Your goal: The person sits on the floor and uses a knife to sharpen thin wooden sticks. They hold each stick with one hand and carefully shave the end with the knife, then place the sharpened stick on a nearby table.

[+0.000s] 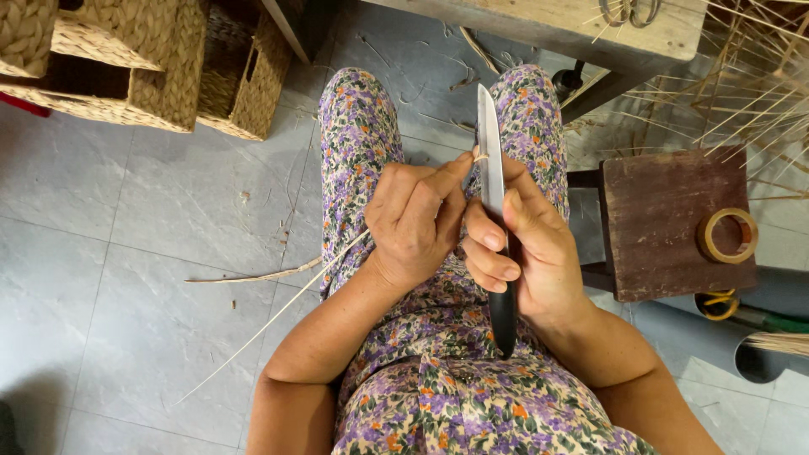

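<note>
My right hand (527,244) grips a knife by its black handle (503,316), the long steel blade (489,160) pointing away from me over my lap. My left hand (413,219) pinches a thin pale reed strip (278,307) against the blade near its base. The strip trails down to the left across my knee and over the floor. I sit in floral trousers, both hands above my thighs.
Woven straw baskets (135,67) stand at the upper left on the grey tile floor. A small dark wooden stool (657,227) at the right bears a roll of tape (727,235). Loose reeds (758,101) fan out at upper right. A wooden bench (573,25) is ahead, grey pipes (758,354) at lower right.
</note>
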Demonstrator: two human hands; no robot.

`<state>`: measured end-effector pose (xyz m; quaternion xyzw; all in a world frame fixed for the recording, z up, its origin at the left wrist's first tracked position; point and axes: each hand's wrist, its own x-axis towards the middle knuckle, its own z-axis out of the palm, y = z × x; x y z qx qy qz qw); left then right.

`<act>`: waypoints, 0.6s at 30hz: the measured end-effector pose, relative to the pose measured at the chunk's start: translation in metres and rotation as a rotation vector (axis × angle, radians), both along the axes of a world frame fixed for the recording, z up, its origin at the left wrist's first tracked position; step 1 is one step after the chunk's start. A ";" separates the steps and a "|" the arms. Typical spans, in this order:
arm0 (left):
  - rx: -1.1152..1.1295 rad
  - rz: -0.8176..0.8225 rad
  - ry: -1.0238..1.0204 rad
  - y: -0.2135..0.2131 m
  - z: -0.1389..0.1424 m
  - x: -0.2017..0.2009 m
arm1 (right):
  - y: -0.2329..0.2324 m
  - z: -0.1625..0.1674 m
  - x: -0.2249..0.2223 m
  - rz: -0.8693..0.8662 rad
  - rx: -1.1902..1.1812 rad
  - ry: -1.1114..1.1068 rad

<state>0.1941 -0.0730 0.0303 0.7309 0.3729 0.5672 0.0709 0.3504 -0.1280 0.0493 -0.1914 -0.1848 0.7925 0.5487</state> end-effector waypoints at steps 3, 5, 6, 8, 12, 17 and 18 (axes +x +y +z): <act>0.025 0.010 -0.011 0.003 -0.003 0.001 | 0.002 -0.001 0.002 0.027 -0.024 0.075; 0.021 0.003 -0.052 0.002 -0.004 0.002 | 0.003 -0.002 0.003 0.085 -0.050 0.201; 0.015 0.000 -0.067 0.002 -0.005 0.003 | 0.003 -0.002 0.003 0.115 -0.062 0.264; 0.005 -0.005 -0.096 0.002 -0.005 0.003 | 0.003 -0.003 0.001 0.104 -0.017 0.216; 0.007 -0.021 -0.056 0.003 -0.004 0.000 | 0.004 -0.006 -0.003 0.033 0.034 0.013; -0.087 -0.070 -0.038 0.009 0.006 -0.004 | 0.011 -0.011 -0.004 0.027 -0.013 0.017; -0.132 -0.095 -0.009 0.009 0.009 -0.007 | 0.012 -0.011 -0.002 0.017 -0.009 0.017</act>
